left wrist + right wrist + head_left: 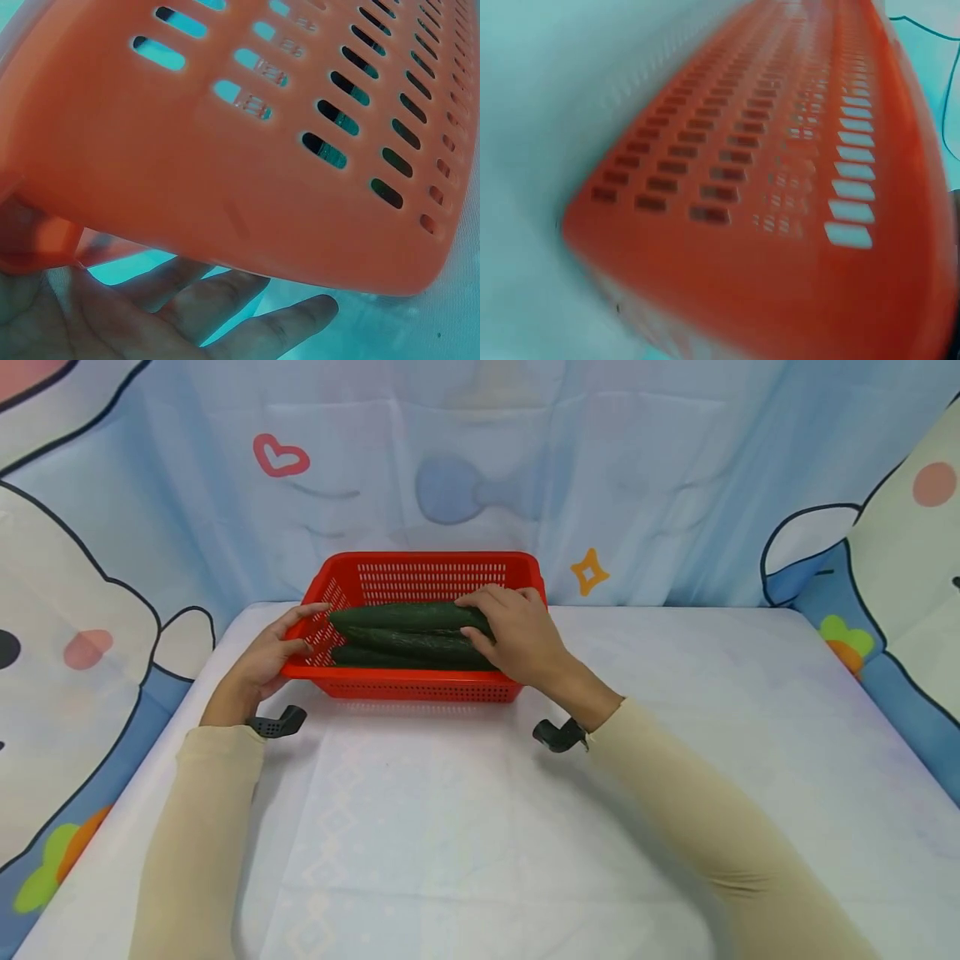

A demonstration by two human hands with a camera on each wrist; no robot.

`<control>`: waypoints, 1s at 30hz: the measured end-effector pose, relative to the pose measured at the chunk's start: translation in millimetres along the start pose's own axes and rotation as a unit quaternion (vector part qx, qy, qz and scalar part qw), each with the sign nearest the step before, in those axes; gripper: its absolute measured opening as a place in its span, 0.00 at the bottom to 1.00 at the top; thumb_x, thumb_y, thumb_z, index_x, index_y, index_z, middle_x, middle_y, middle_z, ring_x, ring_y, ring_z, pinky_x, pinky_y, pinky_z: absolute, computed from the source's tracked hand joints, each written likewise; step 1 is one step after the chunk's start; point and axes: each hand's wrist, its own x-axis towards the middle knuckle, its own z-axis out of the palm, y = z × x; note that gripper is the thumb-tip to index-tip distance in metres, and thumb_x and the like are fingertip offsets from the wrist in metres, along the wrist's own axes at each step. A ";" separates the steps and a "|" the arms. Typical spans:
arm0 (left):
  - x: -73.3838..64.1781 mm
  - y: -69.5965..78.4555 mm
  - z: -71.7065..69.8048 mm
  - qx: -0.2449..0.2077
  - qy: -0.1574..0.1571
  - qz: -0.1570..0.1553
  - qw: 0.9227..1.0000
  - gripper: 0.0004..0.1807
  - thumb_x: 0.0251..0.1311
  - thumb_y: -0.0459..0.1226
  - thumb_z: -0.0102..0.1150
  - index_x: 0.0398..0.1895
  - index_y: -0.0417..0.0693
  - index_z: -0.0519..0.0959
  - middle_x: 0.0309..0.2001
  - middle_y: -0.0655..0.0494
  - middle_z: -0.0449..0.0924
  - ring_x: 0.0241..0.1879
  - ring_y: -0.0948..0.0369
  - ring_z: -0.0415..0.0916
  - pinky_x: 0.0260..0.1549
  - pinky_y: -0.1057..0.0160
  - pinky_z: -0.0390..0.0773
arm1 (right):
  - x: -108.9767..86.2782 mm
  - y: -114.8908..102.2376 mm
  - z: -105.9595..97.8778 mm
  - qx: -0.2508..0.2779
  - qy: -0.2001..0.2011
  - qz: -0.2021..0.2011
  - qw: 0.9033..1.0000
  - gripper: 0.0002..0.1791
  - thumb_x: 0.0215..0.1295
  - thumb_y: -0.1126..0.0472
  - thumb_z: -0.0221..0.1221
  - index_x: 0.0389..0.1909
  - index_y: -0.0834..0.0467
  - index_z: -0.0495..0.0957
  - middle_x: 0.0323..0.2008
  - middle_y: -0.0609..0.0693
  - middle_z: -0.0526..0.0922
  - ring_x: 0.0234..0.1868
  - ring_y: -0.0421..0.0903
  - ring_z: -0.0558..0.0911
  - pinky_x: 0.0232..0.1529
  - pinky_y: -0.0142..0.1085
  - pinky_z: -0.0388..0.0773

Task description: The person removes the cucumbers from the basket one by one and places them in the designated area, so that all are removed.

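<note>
A red plastic basket with slotted walls stands on the table, filled with long dark-green cucumbers lying lengthwise. At its left end my left hand grips the rim, fingers spread along the outside; the left wrist view shows these fingers beside the basket wall. Over the right end, my right hand holds the upper cucumber, fingers on top and thumb on the near side. Another cucumber lies in front of it, and the right ends are hidden under the hand. The right wrist view shows mostly blurred basket wall.
A white cloth covers the table. Behind the basket hangs a light-blue printed curtain, close to the table's far edge. Black wrist-camera mounts sit on both wrists, above the cloth.
</note>
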 end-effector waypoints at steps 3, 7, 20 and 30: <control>0.6 -0.5 0.3 0.000 0.000 -0.002 1.000 0.33 0.69 0.28 0.42 0.73 0.70 0.61 0.75 0.50 0.48 0.67 0.49 0.59 0.42 0.67 0.84 | -8.5 11.0 -8.9 -0.021 0.044 -0.028 0.998 0.21 0.66 0.54 0.63 0.57 0.55 0.77 0.53 0.53 0.82 0.55 0.52 0.78 0.59 0.53 0.67; 1.7 -1.4 0.8 0.002 -0.002 0.002 1.000 0.33 0.69 0.28 0.40 0.72 0.69 0.61 0.76 0.49 0.47 0.67 0.48 0.58 0.41 0.67 0.84 | -22.5 28.2 -20.7 -0.034 0.102 -0.047 0.993 0.20 0.63 0.57 0.65 0.55 0.57 0.79 0.52 0.55 0.83 0.52 0.55 0.76 0.56 0.54 0.63; 5.1 -6.9 0.7 0.003 -0.007 0.007 1.000 0.34 0.69 0.27 0.39 0.73 0.67 0.60 0.75 0.49 0.49 0.64 0.50 0.60 0.40 0.68 0.84 | -59.7 88.7 -49.2 -0.014 0.227 0.030 0.973 0.16 0.62 0.69 0.61 0.52 0.64 0.79 0.48 0.62 0.83 0.52 0.63 0.74 0.56 0.58 0.60; 2.8 -3.0 -1.9 0.009 -0.006 0.007 1.000 0.34 0.68 0.27 0.41 0.73 0.68 0.61 0.76 0.49 0.48 0.67 0.48 0.58 0.41 0.67 0.84 | -70.0 129.1 -56.2 -0.005 0.248 0.102 0.963 0.18 0.64 0.64 0.59 0.53 0.67 0.78 0.47 0.68 0.81 0.51 0.69 0.74 0.59 0.63 0.61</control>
